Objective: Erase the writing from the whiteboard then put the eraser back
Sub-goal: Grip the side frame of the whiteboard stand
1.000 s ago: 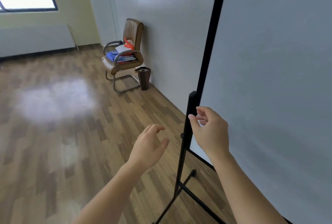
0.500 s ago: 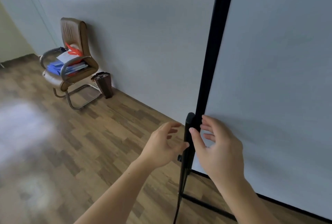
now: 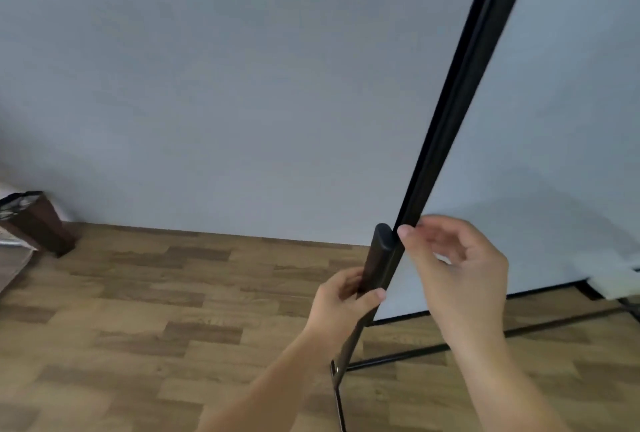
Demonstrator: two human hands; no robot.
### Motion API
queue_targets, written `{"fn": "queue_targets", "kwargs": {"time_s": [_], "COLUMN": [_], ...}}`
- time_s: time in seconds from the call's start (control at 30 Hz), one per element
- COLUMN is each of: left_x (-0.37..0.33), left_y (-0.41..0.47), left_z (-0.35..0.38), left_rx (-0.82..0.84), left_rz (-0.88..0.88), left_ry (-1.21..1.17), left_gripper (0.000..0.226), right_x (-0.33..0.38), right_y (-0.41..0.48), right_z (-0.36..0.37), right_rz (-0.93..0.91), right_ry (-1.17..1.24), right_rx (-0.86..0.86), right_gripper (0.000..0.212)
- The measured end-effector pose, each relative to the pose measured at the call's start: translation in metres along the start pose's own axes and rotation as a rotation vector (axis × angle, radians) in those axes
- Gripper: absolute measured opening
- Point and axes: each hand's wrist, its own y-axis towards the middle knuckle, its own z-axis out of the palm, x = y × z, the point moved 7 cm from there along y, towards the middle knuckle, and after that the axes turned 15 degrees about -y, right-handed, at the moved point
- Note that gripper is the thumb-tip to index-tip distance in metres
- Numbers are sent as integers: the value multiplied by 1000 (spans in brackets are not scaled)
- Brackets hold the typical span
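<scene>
The whiteboard (image 3: 561, 112) stands at the right, seen at a steep angle, and its pale face shows no writing from here. Its black side frame (image 3: 460, 85) runs diagonally down to a black stand post (image 3: 380, 255). My left hand (image 3: 341, 298) is wrapped around that post just below its rounded top. My right hand (image 3: 457, 265) pinches the frame's lower end, thumb on the near edge and fingers on the board's face. I cannot make out an eraser; a blurred white object (image 3: 616, 284) pokes in at the right edge.
The stand's black legs (image 3: 408, 357) spread over the wood floor below my hands. A grey wall (image 3: 225, 85) fills the background. A dark brown bin (image 3: 38, 220) sits by the wall at the far left.
My view has swung right, so the chair has left the frame. My left hand has closed around the stand post. My right hand stays on the board's edge.
</scene>
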Motion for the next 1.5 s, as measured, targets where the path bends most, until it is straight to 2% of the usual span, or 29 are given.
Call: {"fn": "queue_targets", "kwargs": {"time_s": [0.17, 0.53, 0.77, 0.83, 1.03, 1.13, 1.2, 1.27, 1.37, 1.5], "left_x": [17, 4, -12, -15, -26, -32, -37, -43, -59, -70], "left_y": [2, 44, 93, 112, 150, 168, 186, 209, 241, 280], "left_z": [3, -12, -16, -19, -18, -20, -24, -33, -46, -52], "left_rx": [22, -23, -75, -112, -184, -206, -178, -141, -104, -77], "left_rz": [-80, -86, -82, -60, -5, -16, -45, -83, -103, -110], "left_ry": [-91, -159, -236, -263, -298, -278, -238, -213, -76, -25], "left_gripper": [29, 18, 26, 36, 20, 23, 26, 15, 48, 50], "right_x": [0, 8, 14, 14, 14, 14, 13, 11, 11, 9], "right_y": [-3, 29, 78, 95, 138, 157, 170, 186, 205, 231], "right_z": [5, 42, 71, 82, 108, 121, 130, 139, 151, 168], "right_rz": [107, 127, 33, 5, -43, -54, -59, -57, -67, -48], "right_ry": [1, -84, -167, -183, -174, -157, -157, -157, -156, -150], "right_rx": [-104, -166, -153, -140, -122, -128, -130, -138, -153, -177], "right_gripper": [21, 24, 23, 23, 23, 23, 24, 24, 24, 25]}}
